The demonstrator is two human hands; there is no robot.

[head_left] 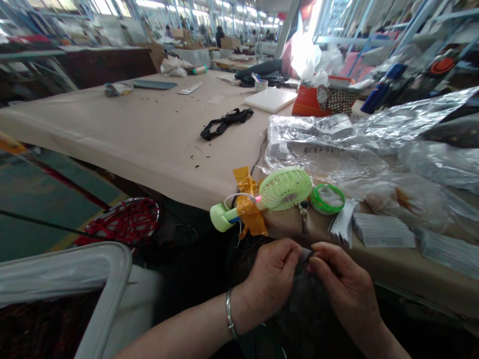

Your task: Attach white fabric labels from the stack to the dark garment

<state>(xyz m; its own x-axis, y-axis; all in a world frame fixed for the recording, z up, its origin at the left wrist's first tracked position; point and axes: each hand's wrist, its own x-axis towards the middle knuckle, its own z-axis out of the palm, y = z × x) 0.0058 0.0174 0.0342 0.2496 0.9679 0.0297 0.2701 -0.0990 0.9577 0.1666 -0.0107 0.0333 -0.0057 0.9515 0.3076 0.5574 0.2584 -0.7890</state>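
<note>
Just off the table's front edge, my left hand [275, 276] and my right hand [342, 279] meet fingertip to fingertip. Between them shows a small whitish slip [305, 253], pinched by the left thumb and forefinger. The right thumb and fingers close at its other end, where a dark bit, perhaps thread or fabric, is hard to make out. Above the hands a light green fan [286, 188] is fixed to the table edge with orange-brown tape [251, 214]. To its right sit a green-rimmed round dish [327, 198] with white contents and stacks of printed labels [383, 230].
Clear plastic bags [322, 144] cover the table's right side. A black fabric strip [226, 123], a white board [270, 99] and a cup of pens [261, 86] lie further back. At lower left stand a white bin [121, 259] and a basket of red strips [123, 219].
</note>
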